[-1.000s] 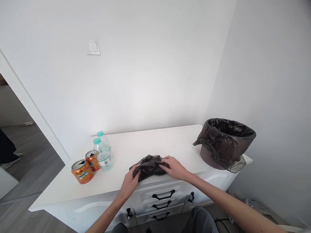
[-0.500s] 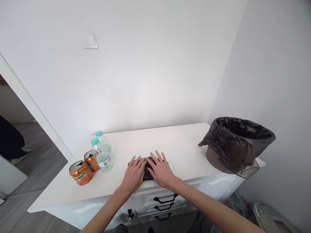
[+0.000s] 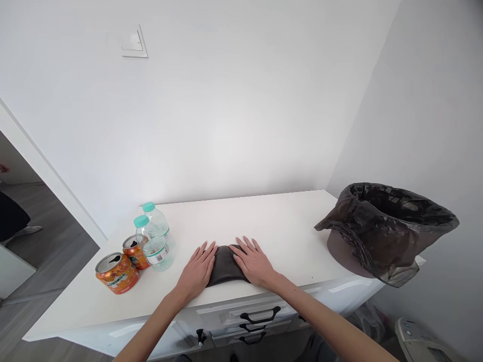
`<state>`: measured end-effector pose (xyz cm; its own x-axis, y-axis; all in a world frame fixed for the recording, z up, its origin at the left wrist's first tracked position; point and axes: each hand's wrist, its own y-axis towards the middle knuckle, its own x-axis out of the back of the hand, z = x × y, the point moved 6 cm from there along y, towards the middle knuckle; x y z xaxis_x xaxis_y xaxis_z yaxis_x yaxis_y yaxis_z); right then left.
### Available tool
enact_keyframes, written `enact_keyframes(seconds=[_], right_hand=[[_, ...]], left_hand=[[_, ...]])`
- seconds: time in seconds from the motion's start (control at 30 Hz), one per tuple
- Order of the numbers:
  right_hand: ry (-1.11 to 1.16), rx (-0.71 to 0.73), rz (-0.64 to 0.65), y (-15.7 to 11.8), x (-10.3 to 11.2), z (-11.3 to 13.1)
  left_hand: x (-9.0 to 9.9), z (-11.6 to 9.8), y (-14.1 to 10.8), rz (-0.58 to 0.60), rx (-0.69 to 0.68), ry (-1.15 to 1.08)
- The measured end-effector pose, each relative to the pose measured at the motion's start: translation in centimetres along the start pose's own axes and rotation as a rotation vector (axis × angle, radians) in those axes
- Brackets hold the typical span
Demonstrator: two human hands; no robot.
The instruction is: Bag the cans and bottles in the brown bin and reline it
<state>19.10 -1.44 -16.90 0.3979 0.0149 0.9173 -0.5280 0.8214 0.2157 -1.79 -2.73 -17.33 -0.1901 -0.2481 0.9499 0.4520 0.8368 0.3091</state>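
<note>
A dark, smooth folded plastic bag (image 3: 227, 266) lies at the front of the white cabinet top (image 3: 264, 213). My left hand (image 3: 196, 269) rests flat on its left end, fingers stretched out. On the right end my right hand (image 3: 253, 264) presses down, also flat with fingers extended. Between the two hands the bag's middle shows; its ends are partly hidden under the palms.
Left of my hands stand two clear bottles with teal caps (image 3: 156, 249) and two orange Mirinda cans (image 3: 117, 273). A bin lined with a black bag (image 3: 381, 226) stands at the right end. Behind rises a white wall. Through the doorway a person's leg (image 3: 13, 216) shows.
My hands have moved apart, the left one going left. The bag between them, crumpled before, now looks flatter and smoother. The view has shifted slightly.
</note>
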Motion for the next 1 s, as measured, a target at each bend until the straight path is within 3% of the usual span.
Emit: enact_keyframes(seconds=[0.1, 0.2, 0.27, 0.33, 0.43, 0.53, 0.77, 1.0], right_hand=[[-0.002, 0.003, 0.039, 0.0, 0.5, 0.3], [-0.016, -0.123, -0.004, -0.7, 1.7, 1.7], [-0.034, -0.218, -0.109, -1.9, 2.4, 3.9], [-0.043, -0.197, -0.160, -3.2, 2.3, 7.1], [0.016, -0.171, -0.027, -4.4, 0.3, 11.0], [0.076, -0.250, 0.096, -4.6, -1.7, 12.0], [0.052, -0.303, 0.055, -3.1, -2.6, 8.9], [-0.038, -0.361, 0.024, -2.1, -1.0, 1.2]], left_hand=[[0.3, -0.2, -0.1, -0.011, -0.005, -0.011], [0.9, -0.3, -0.8, -0.001, -0.001, -0.051], [1.4, -0.1, -1.6, 0.009, 0.031, -0.100], [1.9, 0.3, -2.6, 0.007, 0.090, -0.164], [2.4, 0.7, -3.6, -0.016, 0.182, -0.262], [2.9, 0.7, -4.3, -0.039, 0.243, -0.343], [4.5, 0.6, -5.2, -0.078, 0.397, -0.472], [5.0, 0.8, -5.3, -0.069, 0.469, -0.491]])
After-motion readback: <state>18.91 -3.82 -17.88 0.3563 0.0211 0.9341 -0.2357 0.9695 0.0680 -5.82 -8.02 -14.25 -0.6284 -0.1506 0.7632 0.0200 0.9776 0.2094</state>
